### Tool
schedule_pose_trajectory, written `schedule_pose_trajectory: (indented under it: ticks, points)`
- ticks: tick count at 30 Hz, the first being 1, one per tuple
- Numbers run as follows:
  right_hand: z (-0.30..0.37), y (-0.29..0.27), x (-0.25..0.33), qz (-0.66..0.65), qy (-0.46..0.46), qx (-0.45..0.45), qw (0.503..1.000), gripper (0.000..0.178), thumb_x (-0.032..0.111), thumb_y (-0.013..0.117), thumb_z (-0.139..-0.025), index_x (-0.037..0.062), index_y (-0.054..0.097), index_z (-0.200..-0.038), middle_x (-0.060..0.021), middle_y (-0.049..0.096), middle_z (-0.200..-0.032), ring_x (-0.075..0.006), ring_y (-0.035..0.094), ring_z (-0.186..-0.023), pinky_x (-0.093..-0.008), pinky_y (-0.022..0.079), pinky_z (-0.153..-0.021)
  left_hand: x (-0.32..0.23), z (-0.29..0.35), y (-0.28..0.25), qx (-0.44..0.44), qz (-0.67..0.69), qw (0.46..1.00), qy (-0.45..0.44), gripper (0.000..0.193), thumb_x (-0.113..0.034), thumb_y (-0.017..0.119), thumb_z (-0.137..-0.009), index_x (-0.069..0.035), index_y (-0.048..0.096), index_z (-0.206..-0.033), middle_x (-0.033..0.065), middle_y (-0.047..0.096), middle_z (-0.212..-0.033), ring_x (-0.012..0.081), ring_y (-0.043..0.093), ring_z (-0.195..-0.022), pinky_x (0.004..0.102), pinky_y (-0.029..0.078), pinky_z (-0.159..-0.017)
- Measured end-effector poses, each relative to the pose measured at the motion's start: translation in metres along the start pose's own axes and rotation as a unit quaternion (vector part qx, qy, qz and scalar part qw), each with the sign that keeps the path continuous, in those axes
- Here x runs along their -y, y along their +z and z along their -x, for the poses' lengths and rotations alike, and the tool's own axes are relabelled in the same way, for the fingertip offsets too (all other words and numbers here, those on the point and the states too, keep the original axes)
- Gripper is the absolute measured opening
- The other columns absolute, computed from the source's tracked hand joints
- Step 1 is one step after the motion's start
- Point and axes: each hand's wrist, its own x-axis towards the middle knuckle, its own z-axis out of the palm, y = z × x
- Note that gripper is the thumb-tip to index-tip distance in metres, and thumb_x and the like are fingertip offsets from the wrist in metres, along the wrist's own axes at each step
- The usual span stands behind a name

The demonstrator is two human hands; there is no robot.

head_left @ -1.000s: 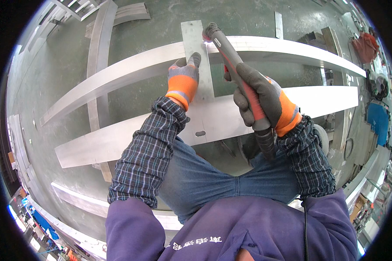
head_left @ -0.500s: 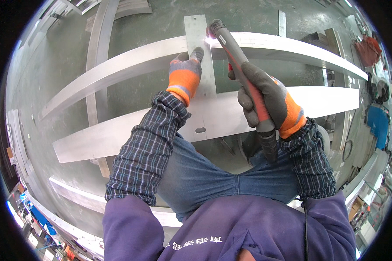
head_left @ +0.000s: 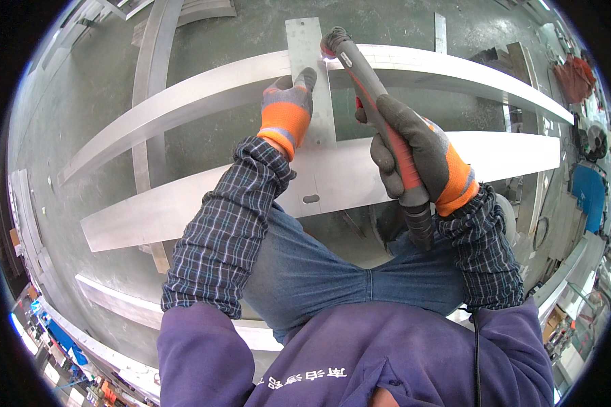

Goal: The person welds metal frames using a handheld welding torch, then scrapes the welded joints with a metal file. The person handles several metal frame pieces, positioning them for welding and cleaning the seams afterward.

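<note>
In my right hand [head_left: 421, 146], which wears a grey and orange glove, is a welding torch [head_left: 402, 146] with a grey body and red grip. Its nozzle angles up and left to where a short flat metal strip [head_left: 322, 112] crosses a long curved metal bar [head_left: 231, 74]; a small bright pinkish glow shows there. At the left edge of that strip, my gloved left hand [head_left: 288, 108] grips it below the crossing, thumb on top; the fingers beneath are partly hidden. A second wide metal bar [head_left: 251, 186], with an oval slot, lies nearer my knees and meets the strip's lower end.
A straight metal beam [head_left: 151, 81] runs under the bars at left. At right lie more metal lengths [head_left: 523, 74], a reddish cloth [head_left: 574, 78] and a blue object [head_left: 588, 193]. Another pale bar [head_left: 119, 302] sits near my left elbow. The torch's cable end hangs by my right knee.
The glow at the torch nozzle looks smaller and dimmer. The bars and my left hand appear shifted slightly upward in view; both hands keep their holds.
</note>
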Motion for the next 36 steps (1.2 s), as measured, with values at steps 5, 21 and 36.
schedule_pose_trajectory:
  ticks: [5, 21, 36]
  points:
    - [0.002, -0.003, -0.003, -0.011, 0.005, -0.001, 1.0, 0.06, 0.051, 0.05, -0.106, -0.0009, 0.056, -0.134, 0.0013, 0.057, -0.062, -0.0086, 0.054, -0.04, -0.0225, 0.044, -0.036, -0.017, 0.012, 0.002, 0.009, -0.026, 0.999, -0.029, 0.082, -0.054, 0.076, -0.088, 0.013, 0.058, -0.131, 0.0297, 0.068, -0.123, 0.0391, 0.066, -0.114, 0.0393, 0.05, -0.099]
    - [0.005, -0.002, -0.009, -0.028, 0.003, 0.0, 1.0, 0.058, 0.05, 0.05, -0.106, -0.0009, 0.056, -0.134, 0.0004, 0.056, -0.062, -0.0095, 0.051, -0.039, -0.0233, 0.043, -0.035, -0.015, 0.011, 0.002, -0.024, -0.047, 0.998, -0.021, 0.071, -0.051, 0.075, -0.09, 0.011, 0.065, -0.121, 0.0262, 0.071, -0.11, 0.0348, 0.067, -0.102, 0.0396, 0.051, -0.093]
    - [0.025, -0.094, 0.027, -0.257, -0.001, 0.218, 0.941, 0.056, 0.043, 0.029, -0.113, 0.0025, 0.042, -0.148, -0.0129, 0.055, -0.061, -0.0184, 0.051, -0.035, -0.0284, 0.046, -0.03, -0.019, 0.042, 0.012, -0.019, -0.06, 0.991, 0.121, 0.065, -0.046, 0.074, -0.095, 0.009, 0.063, -0.128, 0.0216, 0.073, -0.114, 0.0295, 0.068, -0.103, 0.037, 0.05, -0.094]
